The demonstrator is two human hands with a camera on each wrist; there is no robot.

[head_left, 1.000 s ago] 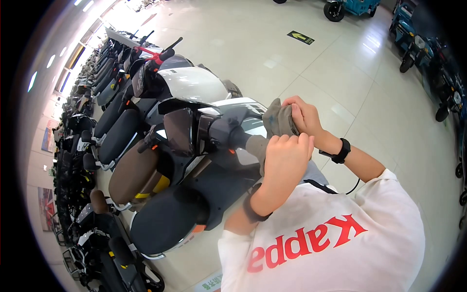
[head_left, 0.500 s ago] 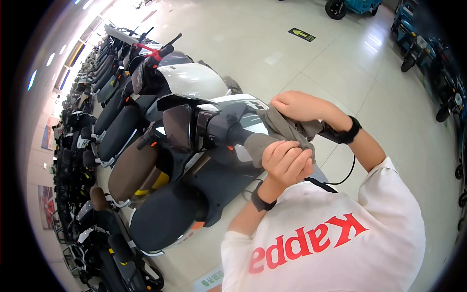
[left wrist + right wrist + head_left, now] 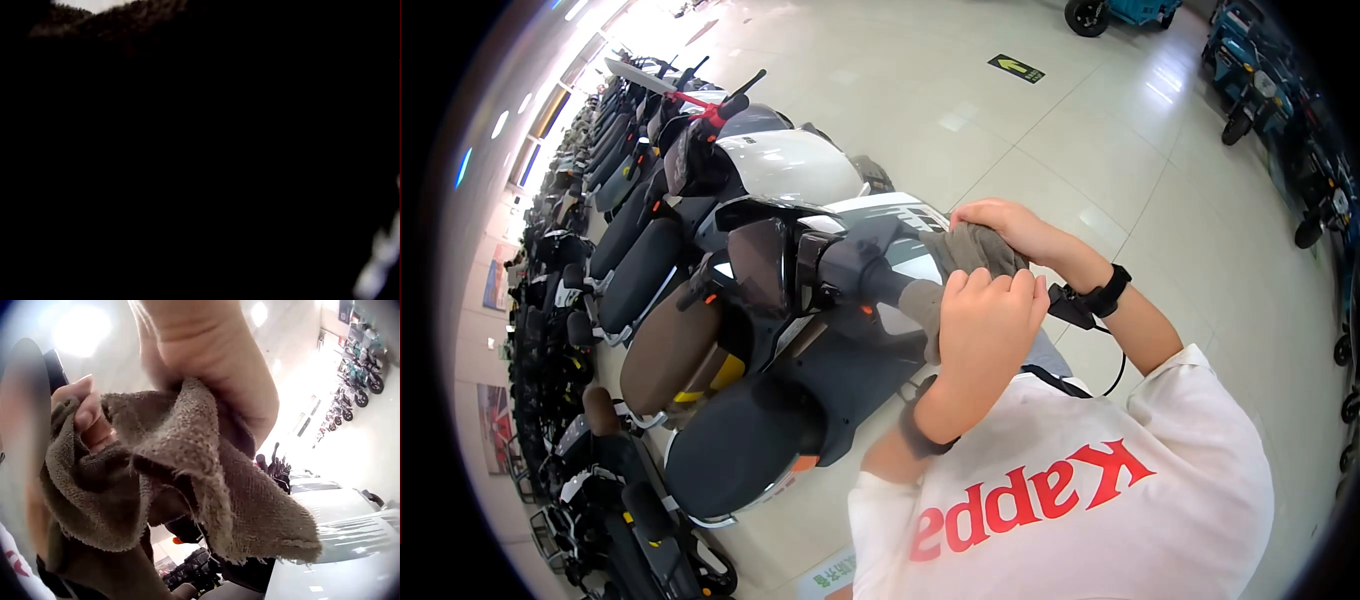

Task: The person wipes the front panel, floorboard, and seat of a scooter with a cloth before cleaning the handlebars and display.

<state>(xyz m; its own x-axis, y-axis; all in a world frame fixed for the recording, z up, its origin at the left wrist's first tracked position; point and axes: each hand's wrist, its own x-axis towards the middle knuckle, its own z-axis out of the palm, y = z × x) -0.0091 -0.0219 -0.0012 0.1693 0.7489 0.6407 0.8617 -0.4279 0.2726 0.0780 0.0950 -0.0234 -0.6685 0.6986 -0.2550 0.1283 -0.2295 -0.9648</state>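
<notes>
In the head view a grey-brown cloth (image 3: 975, 250) is bunched between both hands, over the handlebar end of a grey-and-white scooter (image 3: 865, 265). My left hand (image 3: 985, 325) grips its near part, knuckles up. The right hand (image 3: 1015, 232) holds the far part from above. In the right wrist view the cloth (image 3: 187, 444) hangs in loose folds with frayed edges, under the right hand (image 3: 206, 356), while fingertips of the left hand (image 3: 87, 415) curl into it. The left wrist view is almost wholly black, with a strip of brown fabric (image 3: 125, 22) along the top.
A long row of parked scooters stretches away on the left, a white one (image 3: 790, 165) nearest behind. Blue three-wheelers (image 3: 1245, 85) line the right side. A yellow arrow sign (image 3: 1016, 68) lies on the tiled floor (image 3: 1090, 160).
The left hand rolled fingers-up around the cloth half a second ago, then turned back knuckles-up. The right hand shifted up and left over the cloth, which twisted and bunched again.
</notes>
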